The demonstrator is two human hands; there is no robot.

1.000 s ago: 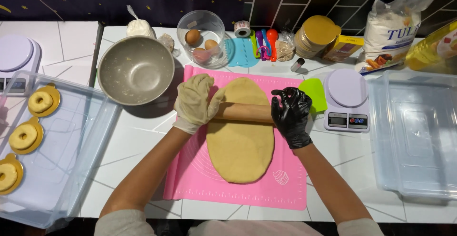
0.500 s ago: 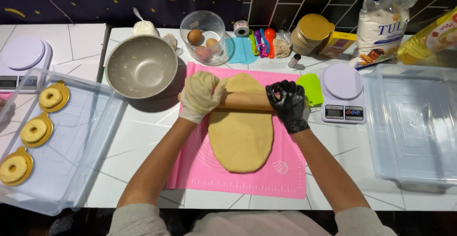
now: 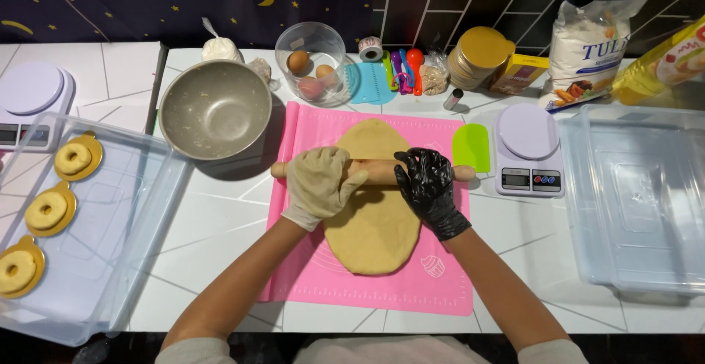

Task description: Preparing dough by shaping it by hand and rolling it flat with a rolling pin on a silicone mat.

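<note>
A flat oval of yellow dough [image 3: 374, 224] lies on a pink silicone mat [image 3: 308, 276] in the middle of the white table. A wooden rolling pin [image 3: 378, 171] rests across the dough's upper half. My left hand [image 3: 317, 184], in a cream glove, presses on the pin's left part. My right hand [image 3: 429, 184], in a black glove, presses on its right part. Both ends of the pin stick out past my hands.
A steel mixing bowl [image 3: 214, 111] stands left of the mat, a clear bowl of eggs [image 3: 312, 63] behind it. A green scraper [image 3: 471, 147] and kitchen scale [image 3: 525, 151] sit right. A clear tray [image 3: 110, 246] with ring doughnuts [image 3: 45, 210] is left; another clear tub [image 3: 639, 202] is right.
Both hands and the rolling pin have stayed on the upper half of the dough, shifting slightly along it; the camera view has moved a little.
</note>
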